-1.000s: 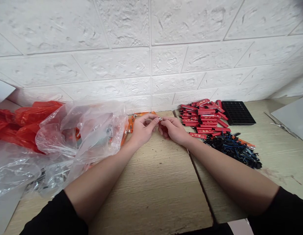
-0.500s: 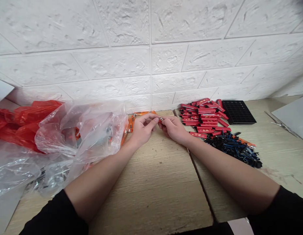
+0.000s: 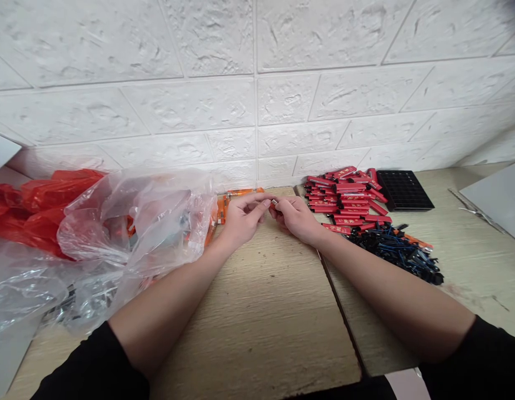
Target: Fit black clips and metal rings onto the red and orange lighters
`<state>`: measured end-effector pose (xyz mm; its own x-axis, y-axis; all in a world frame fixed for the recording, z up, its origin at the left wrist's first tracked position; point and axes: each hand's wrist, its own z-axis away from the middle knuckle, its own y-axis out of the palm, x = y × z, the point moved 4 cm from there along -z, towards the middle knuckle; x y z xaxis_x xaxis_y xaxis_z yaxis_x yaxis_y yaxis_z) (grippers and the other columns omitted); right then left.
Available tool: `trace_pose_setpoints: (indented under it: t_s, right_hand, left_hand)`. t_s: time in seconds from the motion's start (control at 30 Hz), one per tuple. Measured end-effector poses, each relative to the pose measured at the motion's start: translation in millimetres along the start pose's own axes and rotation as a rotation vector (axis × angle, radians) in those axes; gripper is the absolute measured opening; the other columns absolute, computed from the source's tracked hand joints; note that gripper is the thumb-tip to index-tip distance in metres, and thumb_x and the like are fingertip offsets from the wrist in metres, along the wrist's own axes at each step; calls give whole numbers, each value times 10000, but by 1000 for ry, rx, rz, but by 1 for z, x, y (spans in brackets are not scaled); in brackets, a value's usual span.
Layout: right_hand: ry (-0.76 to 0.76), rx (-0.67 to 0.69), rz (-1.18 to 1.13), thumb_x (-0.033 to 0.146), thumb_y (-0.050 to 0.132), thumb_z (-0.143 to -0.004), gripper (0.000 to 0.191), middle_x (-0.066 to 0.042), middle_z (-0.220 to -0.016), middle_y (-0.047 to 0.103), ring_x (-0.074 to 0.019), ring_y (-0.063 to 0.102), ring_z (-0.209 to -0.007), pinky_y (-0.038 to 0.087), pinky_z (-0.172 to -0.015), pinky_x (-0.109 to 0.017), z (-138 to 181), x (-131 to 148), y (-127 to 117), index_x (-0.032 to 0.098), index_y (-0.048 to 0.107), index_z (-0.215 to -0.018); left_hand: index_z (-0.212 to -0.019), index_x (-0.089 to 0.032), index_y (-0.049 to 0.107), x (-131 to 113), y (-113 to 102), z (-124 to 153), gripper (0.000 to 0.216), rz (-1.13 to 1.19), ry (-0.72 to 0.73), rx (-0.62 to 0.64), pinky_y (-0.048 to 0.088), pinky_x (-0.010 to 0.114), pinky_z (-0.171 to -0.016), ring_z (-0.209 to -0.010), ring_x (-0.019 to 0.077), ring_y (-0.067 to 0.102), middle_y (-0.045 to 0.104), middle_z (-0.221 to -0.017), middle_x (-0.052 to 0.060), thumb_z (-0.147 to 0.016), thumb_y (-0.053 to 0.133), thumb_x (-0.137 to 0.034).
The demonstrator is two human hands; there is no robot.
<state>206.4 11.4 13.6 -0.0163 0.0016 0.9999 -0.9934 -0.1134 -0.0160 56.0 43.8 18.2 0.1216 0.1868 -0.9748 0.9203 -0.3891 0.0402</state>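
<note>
Above the far part of the table, my left hand (image 3: 245, 216) and my right hand (image 3: 295, 218) meet fingertip to fingertip. Pinched between them is a small piece with a shiny metal end (image 3: 274, 202), mostly hidden by the fingers. Behind my left hand lie orange see-through lighter-like pieces (image 3: 222, 208). To the right of my right hand is a heap of red cases with gold lettering (image 3: 352, 195). Nearer, beside my right forearm, sits a tangled pile of small black and blue parts (image 3: 393, 250), with an orange piece (image 3: 419, 243) among them.
Clear plastic bags (image 3: 157, 222) and a red bag (image 3: 53, 205) crowd the left side. A black gridded tray (image 3: 404, 190) stands at the back right, with tweezers-like metal tools (image 3: 478, 211) farther right. A white textured wall (image 3: 282, 100) closes off the back. A dark seam (image 3: 340, 308) crosses the table (image 3: 257, 322).
Both hands stay almost in place. The metal end between the fingertips shows less now, more covered by the fingers.
</note>
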Motion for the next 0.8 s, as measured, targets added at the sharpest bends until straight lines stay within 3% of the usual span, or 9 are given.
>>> trace_pose_setpoints:
  t_s: [0.8]
  right_hand:
    - [126, 69, -128, 354, 475, -972, 348, 65, -466, 299, -80, 215, -396, 251, -371, -213, 4, 0, 7, 222, 476, -651]
  left_hand:
    - [-1044, -196, 866, 6, -1, -2, 267, -16, 29, 31, 388, 266, -530, -563, 122, 517, 629, -638, 4, -939, 793, -430]
